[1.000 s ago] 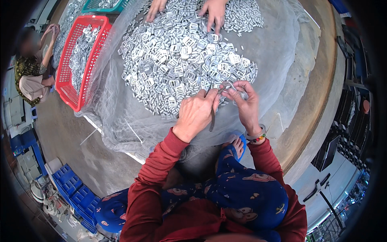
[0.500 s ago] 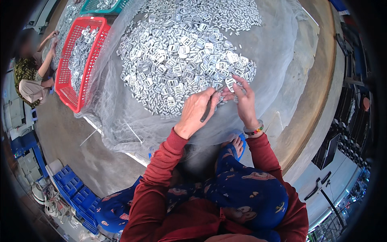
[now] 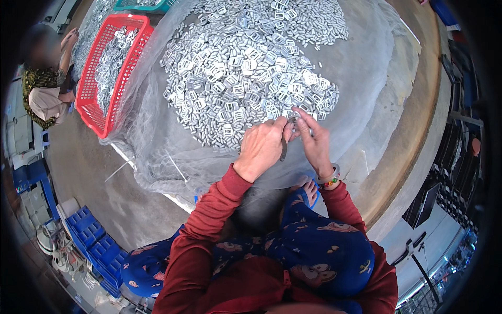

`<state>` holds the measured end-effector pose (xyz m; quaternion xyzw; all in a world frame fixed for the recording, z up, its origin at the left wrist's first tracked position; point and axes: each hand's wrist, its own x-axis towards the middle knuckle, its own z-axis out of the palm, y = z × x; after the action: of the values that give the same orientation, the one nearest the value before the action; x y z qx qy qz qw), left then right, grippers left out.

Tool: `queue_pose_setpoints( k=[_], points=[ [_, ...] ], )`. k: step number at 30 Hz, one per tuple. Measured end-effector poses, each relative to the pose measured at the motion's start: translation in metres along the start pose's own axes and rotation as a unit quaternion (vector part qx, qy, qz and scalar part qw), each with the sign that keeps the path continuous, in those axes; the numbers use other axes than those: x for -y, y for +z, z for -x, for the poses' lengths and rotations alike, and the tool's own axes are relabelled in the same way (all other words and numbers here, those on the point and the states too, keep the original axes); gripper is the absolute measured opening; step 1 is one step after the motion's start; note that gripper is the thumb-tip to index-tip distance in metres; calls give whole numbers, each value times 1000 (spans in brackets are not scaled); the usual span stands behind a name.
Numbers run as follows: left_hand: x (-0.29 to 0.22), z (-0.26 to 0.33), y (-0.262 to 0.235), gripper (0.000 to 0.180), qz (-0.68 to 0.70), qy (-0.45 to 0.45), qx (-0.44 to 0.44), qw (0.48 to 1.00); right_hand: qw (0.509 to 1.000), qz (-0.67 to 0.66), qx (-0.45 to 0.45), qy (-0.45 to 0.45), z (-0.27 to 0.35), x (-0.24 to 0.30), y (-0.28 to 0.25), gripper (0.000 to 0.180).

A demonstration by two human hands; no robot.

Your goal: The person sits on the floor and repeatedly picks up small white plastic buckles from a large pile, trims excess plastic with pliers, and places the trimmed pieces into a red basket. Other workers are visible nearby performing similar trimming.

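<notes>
My left hand [image 3: 261,145] is closed around a dark, narrow hand tool [image 3: 284,150], whose lower end sticks out below the fingers. Pinched in my right hand [image 3: 317,147] is a small silvery metal buckle [image 3: 292,116], brought against the tool where the fingertips of both hands meet. Fingers hide the tool's working end and part of the buckle. Just beyond my hands spreads a heap of similar slotted buckles [image 3: 238,90] mixed with small grey pellets [image 3: 209,135].
A thin translucent sheet [image 3: 361,99] lies under the heap. To the left stands a red perforated basket [image 3: 88,112] of metal pieces, with a teal basket [image 3: 168,7] behind it. Another person [image 3: 47,78] sits at far left. Blue trays [image 3: 94,238] lie at lower left.
My left hand has turned and moved slightly right, bringing the tool more upright. The right hand has drawn the buckle in closer to the left fingers.
</notes>
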<state>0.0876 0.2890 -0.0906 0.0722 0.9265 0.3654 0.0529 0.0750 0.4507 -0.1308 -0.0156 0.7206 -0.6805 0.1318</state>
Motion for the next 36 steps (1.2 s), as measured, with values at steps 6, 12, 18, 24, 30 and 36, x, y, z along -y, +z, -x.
queue_pose_setpoints(
  k=[6,12,18,24,30,36],
  points=[
    [-11,2,9,19,14,-9,-13,1000,967,-228,-85,75,-4,-4,6,34],
    [-8,6,23,17,8,-10,-67,998,953,-248,-124,123,-5,-4,3,30],
    [-10,17,12,18,-70,-76,1,995,982,181,-26,-57,-9,-15,1,30],
    [7,3,3,31,142,-120,-70,980,993,-71,-12,99,-8,-12,-4,32],
    [22,-10,22,34,366,-186,-41,911,995,-66,35,66,4,9,3,19],
    [32,8,27,31,565,-288,54,771,993,-107,49,7,20,12,12,18]
  ],
)
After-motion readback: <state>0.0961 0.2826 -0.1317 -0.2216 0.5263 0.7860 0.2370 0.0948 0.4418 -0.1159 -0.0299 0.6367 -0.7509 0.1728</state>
